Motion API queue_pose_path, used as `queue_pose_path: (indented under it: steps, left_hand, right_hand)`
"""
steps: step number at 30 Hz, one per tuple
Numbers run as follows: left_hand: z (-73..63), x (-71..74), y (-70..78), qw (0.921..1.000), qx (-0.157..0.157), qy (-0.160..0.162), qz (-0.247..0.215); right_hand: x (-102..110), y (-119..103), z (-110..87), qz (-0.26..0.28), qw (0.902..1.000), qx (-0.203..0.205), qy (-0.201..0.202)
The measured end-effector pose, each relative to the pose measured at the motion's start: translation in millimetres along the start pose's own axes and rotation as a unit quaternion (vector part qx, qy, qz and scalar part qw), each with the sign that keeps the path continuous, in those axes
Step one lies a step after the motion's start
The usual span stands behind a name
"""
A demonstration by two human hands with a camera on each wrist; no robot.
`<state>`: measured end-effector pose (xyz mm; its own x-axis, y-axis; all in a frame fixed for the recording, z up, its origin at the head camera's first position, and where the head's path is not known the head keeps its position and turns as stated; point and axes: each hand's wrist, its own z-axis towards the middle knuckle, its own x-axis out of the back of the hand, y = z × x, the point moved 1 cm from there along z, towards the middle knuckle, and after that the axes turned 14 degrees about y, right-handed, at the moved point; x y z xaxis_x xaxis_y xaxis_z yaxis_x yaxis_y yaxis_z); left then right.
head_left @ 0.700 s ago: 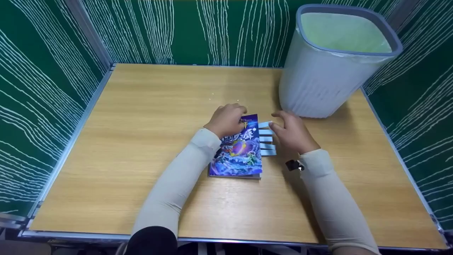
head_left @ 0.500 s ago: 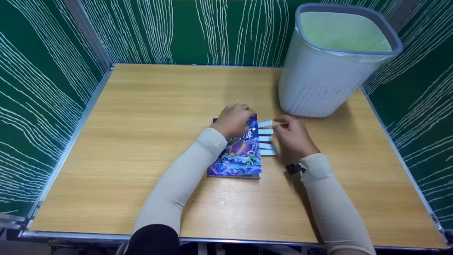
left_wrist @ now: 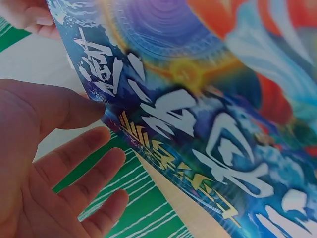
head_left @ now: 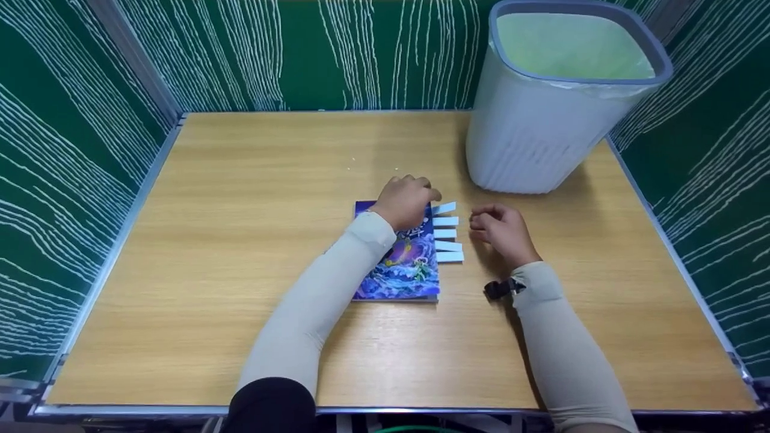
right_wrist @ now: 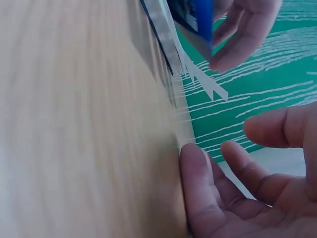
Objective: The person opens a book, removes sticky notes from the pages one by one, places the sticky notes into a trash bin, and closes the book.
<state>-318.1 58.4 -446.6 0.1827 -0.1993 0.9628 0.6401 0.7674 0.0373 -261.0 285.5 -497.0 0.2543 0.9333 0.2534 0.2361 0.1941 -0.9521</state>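
A book [head_left: 397, 273] with a blue-purple illustrated cover lies on the table. Pale blue paper strips [head_left: 446, 233] stick out from its right side. Over its upper right part is my left hand [head_left: 402, 201]; in the left wrist view its thumb [left_wrist: 74, 106] touches the cover's edge while the other fingers are spread apart. The right wrist view has the cover [right_wrist: 205, 25] tilted up off the pages beside the left hand [right_wrist: 247, 29]. To the right of the strips, my right hand [head_left: 502, 233] rests low by the table with loosely bent fingers, holding nothing.
A tall white bin [head_left: 541, 126] with a grey rim and a pale green liner stands at the back right of the wooden table [head_left: 252, 180]. Tiny white bits lie behind the book. Green panels [head_left: 313, 60] with white streaks enclose the back and sides.
The left hand has slid right across the cover to its upper right edge. The right hand has drawn back slightly from the strips, its fingers bending more. The head view has shifted a little.
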Motion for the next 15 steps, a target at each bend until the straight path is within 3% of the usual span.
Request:
queue_pose_path:
  steps: [8,15]
  left_hand:
    - [9.5,-11.3,5.1,0.9981,-0.019,-0.008,0.058]
    - [14.8,-14.2,3.4,0.9984,0.005,-0.034,0.045]
  right_hand:
    - [0,6,3.8,0.017,0.9998,-0.002,0.01]
    - [1,7,3.8,0.027,0.9995,0.011,0.013]
